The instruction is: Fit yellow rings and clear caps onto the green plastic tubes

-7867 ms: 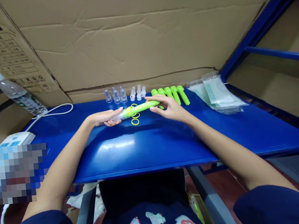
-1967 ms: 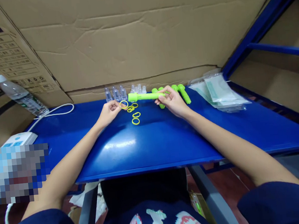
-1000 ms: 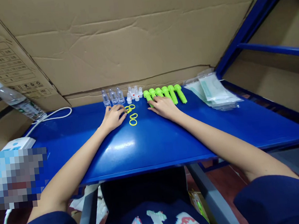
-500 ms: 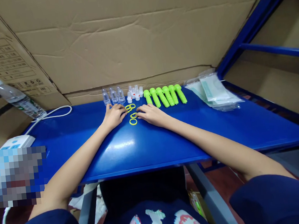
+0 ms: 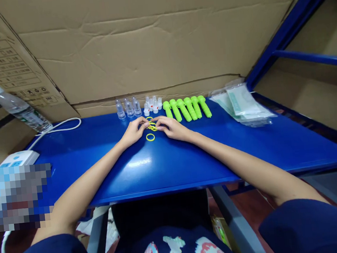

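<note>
Several thin yellow rings [image 5: 152, 127] are bunched between my two hands on the blue table. My left hand [image 5: 134, 130] comes in from the left, thumb and forefinger pinched at the left edge of the bunch. From the right, my right hand [image 5: 173, 128] pinches at the other side of the same rings. The fingertips partly cover the rings, so which one each hand grips is hard to make out. One more yellow ring [image 5: 150, 137] lies flat by itself, nearer to me.
Behind the hands stand clear plastic domes [image 5: 129, 108], small white-based clear caps [image 5: 155, 105] and a row of lime-green flashlight-shaped tubes [image 5: 188, 109]. Plastic bags [image 5: 242, 101] lie at right. A water bottle [image 5: 20, 109] and power strip [image 5: 19, 158] are at left, before a cardboard wall [image 5: 150, 56].
My left hand has moved right, its fingers drawn together into a pinch. The rings that were spread apart are now gathered between both hands; the nearest ring stayed in place.
</note>
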The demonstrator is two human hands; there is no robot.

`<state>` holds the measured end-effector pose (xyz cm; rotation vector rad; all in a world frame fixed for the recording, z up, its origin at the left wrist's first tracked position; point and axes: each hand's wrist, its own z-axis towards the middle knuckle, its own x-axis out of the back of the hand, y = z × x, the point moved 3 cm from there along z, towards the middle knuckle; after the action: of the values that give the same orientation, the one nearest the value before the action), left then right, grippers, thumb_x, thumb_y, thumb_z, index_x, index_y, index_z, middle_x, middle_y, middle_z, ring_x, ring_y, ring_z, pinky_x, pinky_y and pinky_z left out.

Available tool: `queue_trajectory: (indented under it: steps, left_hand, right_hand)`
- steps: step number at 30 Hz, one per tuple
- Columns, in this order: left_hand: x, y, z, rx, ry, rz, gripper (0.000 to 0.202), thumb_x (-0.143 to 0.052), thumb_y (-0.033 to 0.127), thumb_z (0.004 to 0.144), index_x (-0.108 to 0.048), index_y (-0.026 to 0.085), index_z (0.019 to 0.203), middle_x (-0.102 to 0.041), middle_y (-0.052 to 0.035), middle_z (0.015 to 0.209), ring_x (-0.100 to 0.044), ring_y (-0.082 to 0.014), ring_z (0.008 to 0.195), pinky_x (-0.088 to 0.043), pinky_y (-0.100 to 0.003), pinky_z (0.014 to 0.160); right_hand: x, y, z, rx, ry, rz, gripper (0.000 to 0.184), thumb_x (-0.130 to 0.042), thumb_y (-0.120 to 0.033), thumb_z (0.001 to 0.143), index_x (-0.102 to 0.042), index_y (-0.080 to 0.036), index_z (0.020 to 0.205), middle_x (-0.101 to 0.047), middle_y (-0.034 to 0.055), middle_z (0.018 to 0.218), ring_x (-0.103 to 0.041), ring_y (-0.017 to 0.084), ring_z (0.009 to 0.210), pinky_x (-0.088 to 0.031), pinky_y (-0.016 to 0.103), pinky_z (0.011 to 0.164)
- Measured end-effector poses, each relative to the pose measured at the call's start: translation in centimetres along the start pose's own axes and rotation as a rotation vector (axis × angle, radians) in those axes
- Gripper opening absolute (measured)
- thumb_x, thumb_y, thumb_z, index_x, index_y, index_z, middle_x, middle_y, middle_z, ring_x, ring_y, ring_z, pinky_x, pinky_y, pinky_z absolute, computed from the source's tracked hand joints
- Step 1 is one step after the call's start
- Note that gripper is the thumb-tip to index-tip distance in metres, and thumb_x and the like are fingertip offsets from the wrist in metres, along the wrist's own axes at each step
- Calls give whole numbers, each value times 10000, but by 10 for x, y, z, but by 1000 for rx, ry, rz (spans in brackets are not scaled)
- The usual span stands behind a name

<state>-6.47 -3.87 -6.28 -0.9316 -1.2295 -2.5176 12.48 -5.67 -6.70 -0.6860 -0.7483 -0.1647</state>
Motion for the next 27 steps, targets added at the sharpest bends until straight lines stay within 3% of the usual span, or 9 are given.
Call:
queue_trajectory:
  steps: [4, 7, 10, 15, 18, 23, 27]
  left_hand:
    - [3, -1, 1, 36, 93, 66, 88, -526, 229, 916, -589, 182, 878, -728, -49, 868, -691, -181, 814, -527, -295, 780]
    - [3, 2, 1, -18, 104, 205, 53, -529, 154, 885, -572, 185, 878, -719, -48, 849, -683, -181, 774, -513, -310, 779]
    - [1, 4, 0, -51, 115, 309, 73, -549, 122, 860, -563, 183, 897, -708, -44, 842, -669, -185, 757, -487, -332, 800]
    - [4, 2, -2, -30, 202, 238, 76, -586, 165, 847, -542, 184, 906, -678, -29, 859, -626, -142, 703, -467, -271, 697]
    - [6, -2, -3, 13, 226, 191, 181, -596, 141, 813, -533, 185, 977, -633, 4, 792, -599, -129, 678, -464, -255, 685]
    - [7, -3, -4, 58, 157, 303, 206, -587, 142, 784, -573, 178, 987, -628, -22, 843, -580, -151, 693, -457, -296, 704]
    - [8, 1, -7, 124, 78, 433, 262, -598, 169, 744, -601, 182, 1006, -672, -43, 976, -618, -189, 788, -439, -359, 803]
  right_hand:
    - [-6, 0, -1, -167, 22, 299, 212, -606, -378, 878, -642, -173, 837, -698, 124, 1093, -662, 240, 1017, -528, 419, 892]
    - [-7, -5, 0, -221, 52, 516, 337, -677, -509, 827, -657, -173, 838, -694, 119, 1151, -651, 240, 1090, -512, 422, 946]
    - [-6, -9, 0, -240, 57, 588, 377, -712, -546, 792, -657, -175, 827, -691, 113, 1170, -640, 229, 1115, -481, 429, 1003]
    - [-8, -1, -1, -304, 52, 568, 398, -718, -563, 772, -645, -177, 835, -718, 94, 1037, -670, 202, 966, -510, 395, 942]
    - [-9, 3, -2, -311, 60, 550, 387, -699, -557, 787, -628, -180, 841, -715, 83, 1008, -668, 180, 876, -532, 362, 867]
    - [-10, 6, -3, -297, 66, 380, 334, -626, -505, 856, -632, -172, 890, -708, 77, 929, -643, 173, 785, -534, 330, 748]
    - [-9, 1, -3, -186, 115, 101, 232, -566, -385, 909, -647, -168, 900, -695, 105, 1009, -630, 191, 855, -525, 364, 806]
